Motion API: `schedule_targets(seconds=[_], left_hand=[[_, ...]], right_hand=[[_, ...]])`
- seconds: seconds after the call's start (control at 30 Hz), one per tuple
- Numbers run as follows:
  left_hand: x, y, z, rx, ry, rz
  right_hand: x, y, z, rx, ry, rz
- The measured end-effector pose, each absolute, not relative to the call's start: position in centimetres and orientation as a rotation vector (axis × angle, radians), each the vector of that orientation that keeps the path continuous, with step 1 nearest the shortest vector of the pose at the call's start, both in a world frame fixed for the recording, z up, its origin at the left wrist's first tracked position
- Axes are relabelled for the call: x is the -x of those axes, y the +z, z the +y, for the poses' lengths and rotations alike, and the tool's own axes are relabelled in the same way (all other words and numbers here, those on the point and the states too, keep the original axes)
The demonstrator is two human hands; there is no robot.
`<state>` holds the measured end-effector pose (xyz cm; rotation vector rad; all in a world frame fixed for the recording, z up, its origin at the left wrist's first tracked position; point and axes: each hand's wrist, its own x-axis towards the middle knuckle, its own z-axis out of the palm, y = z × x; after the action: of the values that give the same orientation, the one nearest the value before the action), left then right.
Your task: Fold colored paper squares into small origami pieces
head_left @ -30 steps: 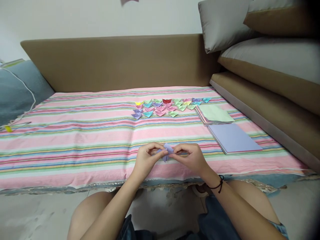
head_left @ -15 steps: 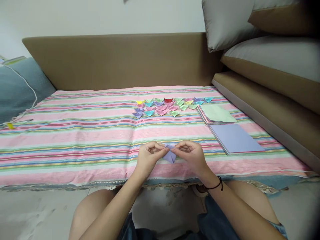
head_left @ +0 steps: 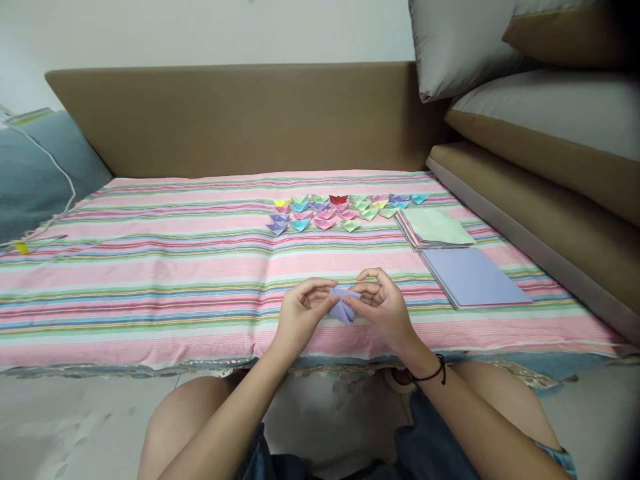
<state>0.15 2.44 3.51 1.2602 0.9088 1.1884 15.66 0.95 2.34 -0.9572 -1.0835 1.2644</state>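
Between my hands is a small folded piece of purple origami paper (head_left: 343,312), raised over the near edge of the striped cloth. My left hand (head_left: 304,308) pinches its left side, thumb in front and fingers behind. On its right side, my right hand (head_left: 383,303) grips it with the thumb pressed to the front; the index finger is lifted away from the paper. Farther back stand several small folded paper boats (head_left: 325,223) in rows, in pink, green, blue, purple, yellow and red.
Right of the boats lie a stack of pale green paper (head_left: 440,227) and a stack of purple paper sheets (head_left: 475,279). Grey and brown cushions (head_left: 540,133) are piled at the right. A white cable (head_left: 55,167) runs over blue fabric at the left.
The purple paper has turned slightly and its upper right corner now points out to the right. My right index finger has lifted off, and both hands have shifted a little.
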Motion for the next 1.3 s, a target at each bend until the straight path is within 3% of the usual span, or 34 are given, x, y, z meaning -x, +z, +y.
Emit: schedule_targets(seconds=[0.37, 0.8, 1.3], left_hand=[[-0.3, 3.9, 2.2, -1.217, 1.247, 1.073], [-0.4, 3.9, 2.1, -1.087, 1.077, 0.858], [0.0, 4.0, 2.2, -1.296, 1.028, 0.957]], right_hand=[[-15.4, 2.3, 0.8, 1.000, 1.292, -1.126], [-15.8, 2.3, 1.2, 1.036, 1.220, -0.833], [-16.2, 3.2, 0.9, 1.031, 1.120, -1.178]])
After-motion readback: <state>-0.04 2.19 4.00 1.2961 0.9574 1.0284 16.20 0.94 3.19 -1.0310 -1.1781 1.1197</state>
